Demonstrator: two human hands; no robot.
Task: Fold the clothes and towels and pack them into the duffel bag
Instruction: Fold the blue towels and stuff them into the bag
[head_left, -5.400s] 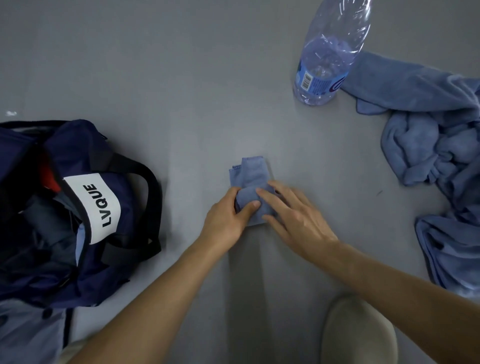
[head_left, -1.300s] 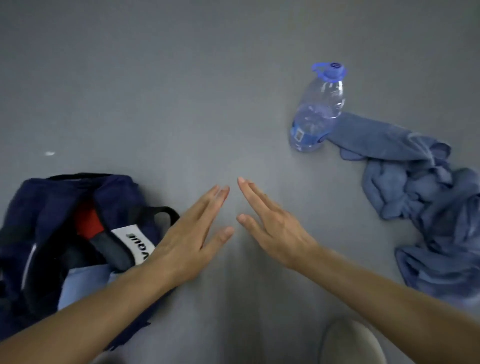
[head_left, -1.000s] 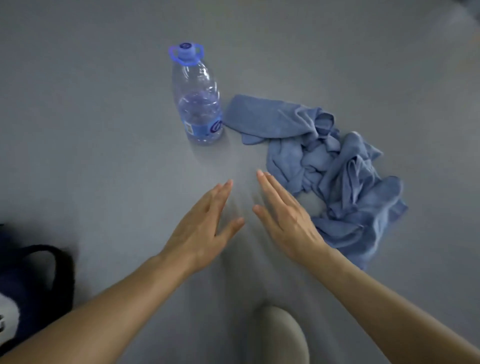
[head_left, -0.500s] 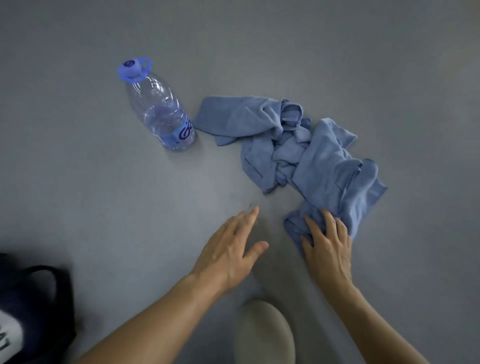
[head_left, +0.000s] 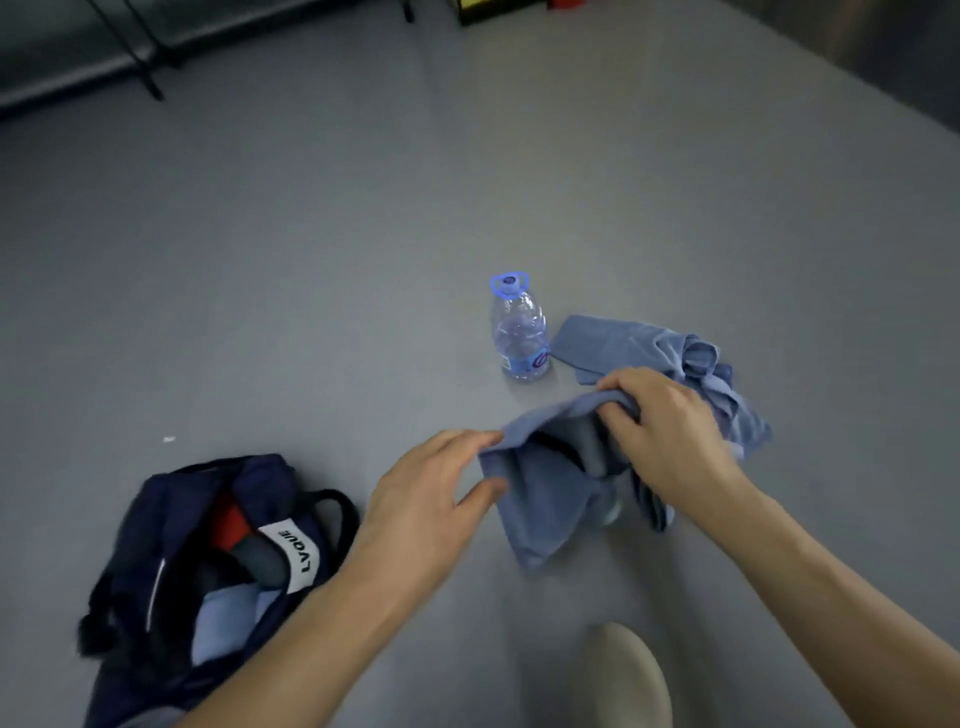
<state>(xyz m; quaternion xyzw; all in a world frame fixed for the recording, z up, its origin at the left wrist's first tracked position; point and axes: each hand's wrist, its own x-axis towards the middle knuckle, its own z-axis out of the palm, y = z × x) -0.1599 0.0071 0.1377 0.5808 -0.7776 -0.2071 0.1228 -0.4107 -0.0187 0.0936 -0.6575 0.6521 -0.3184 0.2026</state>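
Shows grey floor (head_left: 311, 260); lower left, open duffel bag (head_left: 260, 475), partly packed. Right of centre, crumpled towel pile (head_left: 628, 340), blue towel (head_left: 540, 499) lifted in front of it, water bottle (head_left: 519, 338) alongside. Right hand (head_left: 660, 426) clenched on the towel's top edge; left hand (head_left: 431, 499) at its corner, grip unclear through blur. Looks like the start of a fold; next calls for spreading it flat.

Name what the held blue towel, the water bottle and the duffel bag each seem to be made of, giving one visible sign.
The blue towel: soft cloth, likely microfibre or terry; matte, it bunches and drapes from the right hand. The water bottle: clear glossy plastic, see-through, with glints. The duffel bag: navy woven fabric, perhaps nylon; it slumps.
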